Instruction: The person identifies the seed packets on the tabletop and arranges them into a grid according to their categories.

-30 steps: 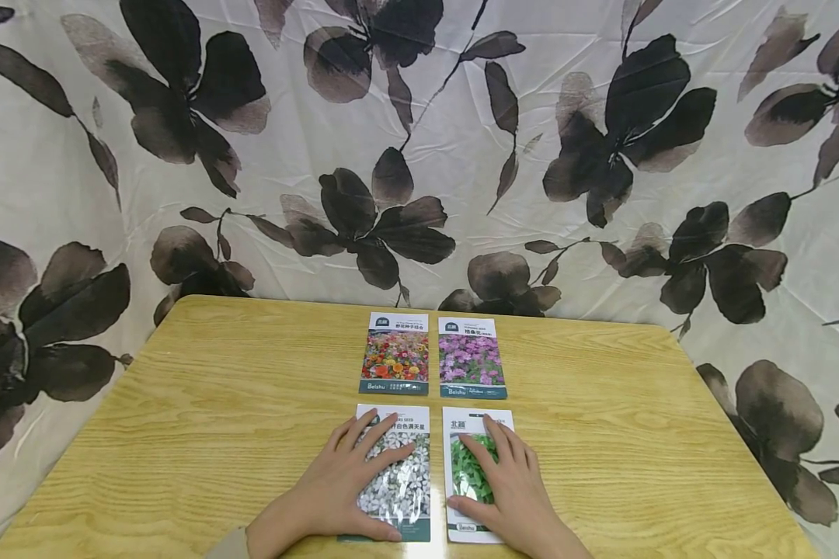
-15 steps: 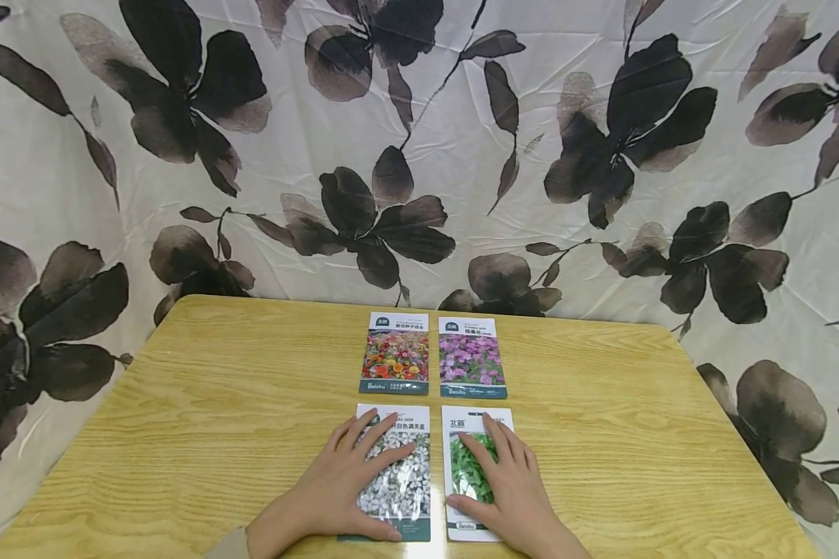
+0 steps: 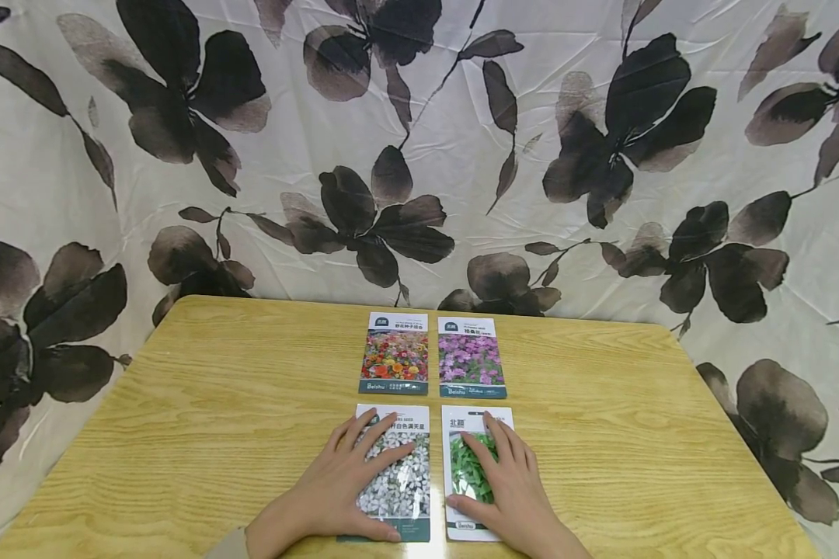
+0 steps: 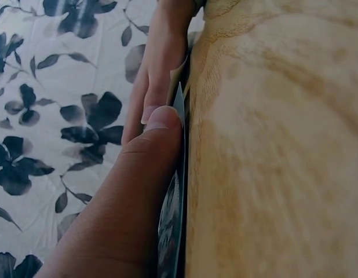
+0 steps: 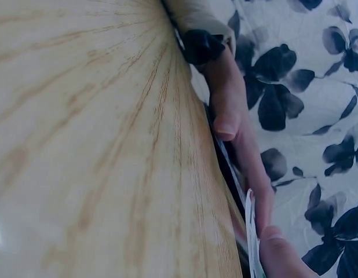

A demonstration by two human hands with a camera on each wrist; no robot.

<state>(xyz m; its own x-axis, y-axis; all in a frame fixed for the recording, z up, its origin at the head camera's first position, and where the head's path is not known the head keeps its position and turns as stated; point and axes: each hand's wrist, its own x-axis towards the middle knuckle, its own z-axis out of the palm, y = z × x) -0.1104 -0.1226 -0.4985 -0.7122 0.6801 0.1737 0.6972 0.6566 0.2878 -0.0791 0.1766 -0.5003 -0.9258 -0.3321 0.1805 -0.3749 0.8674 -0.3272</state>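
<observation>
My left hand (image 3: 339,481) rests with spread fingers on a seed packet (image 3: 411,487) picturing small white flowers. Its thumb lies along the packet's lower edge; in the left wrist view that thumb (image 4: 150,150) presses on the packet (image 4: 173,231) seen edge-on. Beside it, my right hand (image 3: 513,489) lies spread over a white seed packet (image 3: 470,473) with green leaves on it, covering its right part. The right wrist view shows the right thumb (image 5: 278,255) at this packet's slightly raised edge (image 5: 252,237). Both packets lie face up.
Behind these two lie a seed packet with orange and mixed flowers (image 3: 395,359) and another with purple flowers (image 3: 471,362), making two rows. All lie on a yellow wood-grain table (image 3: 238,404). A white cloth with dark flowers (image 3: 475,186) hangs behind the table.
</observation>
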